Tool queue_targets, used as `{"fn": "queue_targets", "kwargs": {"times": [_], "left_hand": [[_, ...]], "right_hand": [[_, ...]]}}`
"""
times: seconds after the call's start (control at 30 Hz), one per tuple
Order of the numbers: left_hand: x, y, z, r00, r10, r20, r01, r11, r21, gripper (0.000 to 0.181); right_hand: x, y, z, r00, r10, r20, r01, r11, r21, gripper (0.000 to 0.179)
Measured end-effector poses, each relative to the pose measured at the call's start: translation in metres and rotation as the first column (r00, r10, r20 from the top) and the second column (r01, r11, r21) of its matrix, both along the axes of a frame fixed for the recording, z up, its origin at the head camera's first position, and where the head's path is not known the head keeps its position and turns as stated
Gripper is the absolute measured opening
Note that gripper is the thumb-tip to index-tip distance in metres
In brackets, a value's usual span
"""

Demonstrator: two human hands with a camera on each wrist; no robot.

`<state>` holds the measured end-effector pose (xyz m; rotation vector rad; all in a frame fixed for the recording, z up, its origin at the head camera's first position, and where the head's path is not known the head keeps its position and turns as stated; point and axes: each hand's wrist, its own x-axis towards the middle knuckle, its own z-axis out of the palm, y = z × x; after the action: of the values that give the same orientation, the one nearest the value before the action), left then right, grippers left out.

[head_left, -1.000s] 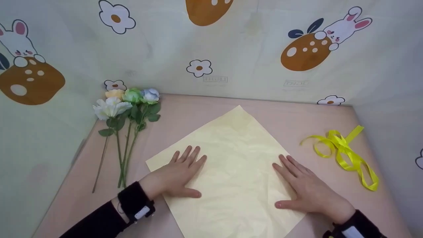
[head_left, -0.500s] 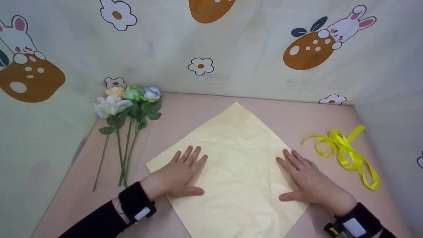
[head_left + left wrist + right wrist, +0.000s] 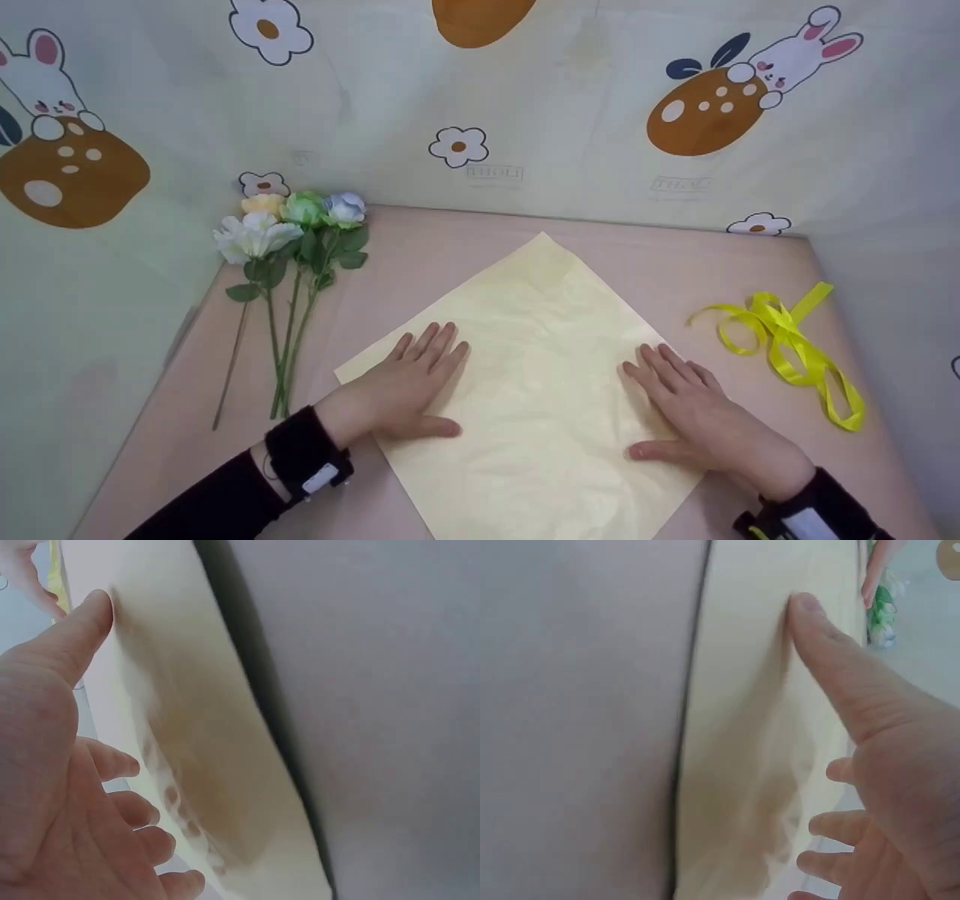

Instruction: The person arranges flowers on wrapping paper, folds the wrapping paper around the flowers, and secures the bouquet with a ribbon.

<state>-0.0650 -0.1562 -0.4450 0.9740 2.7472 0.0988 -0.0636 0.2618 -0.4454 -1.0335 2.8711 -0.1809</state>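
A sheet of pale yellow wrapping paper [image 3: 540, 375] lies flat on the table with one corner pointing away from me. My left hand [image 3: 412, 386] rests on its left part, fingers straight and spread, thumb pointing inward. On the right part rests my right hand [image 3: 694, 412], its fingers also straight and its thumb toward the middle. Both wrist views show the thumb tip touching the paper [image 3: 202, 720] and the other fingers extended over it. Neither hand holds anything.
Several artificial flowers [image 3: 259, 236] with long green stems lie at the left of the pink table [image 3: 450, 232]. A loose yellow ribbon [image 3: 787, 341] is at the right. A printed curtain-like backdrop [image 3: 555, 105] stands behind and at the sides.
The head view has tilted slightly. The paper shifts a little under my hands, first away from the right, then slightly back; both hands stay spread on it.
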Motion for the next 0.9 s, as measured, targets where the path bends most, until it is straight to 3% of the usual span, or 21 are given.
{"fn": "queue_targets", "kwargs": {"times": [0.2, 0.33, 0.5, 0.73, 0.9], "left_hand": [[-0.002, 0.001, 0.0, 1.0, -0.006, -0.022, 0.006, 1.0, -0.008, 0.111], [0.001, 0.001, -0.001, 1.0, -0.009, 0.001, 0.009, 1.0, -0.019, 0.113], [0.001, -0.001, -0.003, 1.0, 0.022, -0.018, -0.022, 0.999, -0.026, 0.115], [0.001, -0.008, -0.006, 0.997, 0.059, -0.038, -0.061, 0.996, -0.057, 0.123], [0.002, -0.011, -0.006, 0.998, 0.056, -0.029, -0.057, 0.997, -0.042, 0.123]], "right_hand": [[-0.005, -0.02, -0.005, 0.996, 0.085, -0.003, -0.085, 0.996, -0.028, 0.105], [-0.009, -0.021, -0.01, 0.996, 0.08, 0.044, -0.08, 0.997, -0.01, 0.111], [-0.009, -0.017, -0.014, 0.996, 0.053, 0.068, -0.05, 0.998, -0.044, 0.112], [-0.005, -0.015, -0.018, 0.996, 0.057, 0.066, -0.052, 0.995, -0.083, 0.111], [-0.005, -0.014, -0.015, 0.996, 0.072, 0.052, -0.066, 0.993, -0.102, 0.111]]}}
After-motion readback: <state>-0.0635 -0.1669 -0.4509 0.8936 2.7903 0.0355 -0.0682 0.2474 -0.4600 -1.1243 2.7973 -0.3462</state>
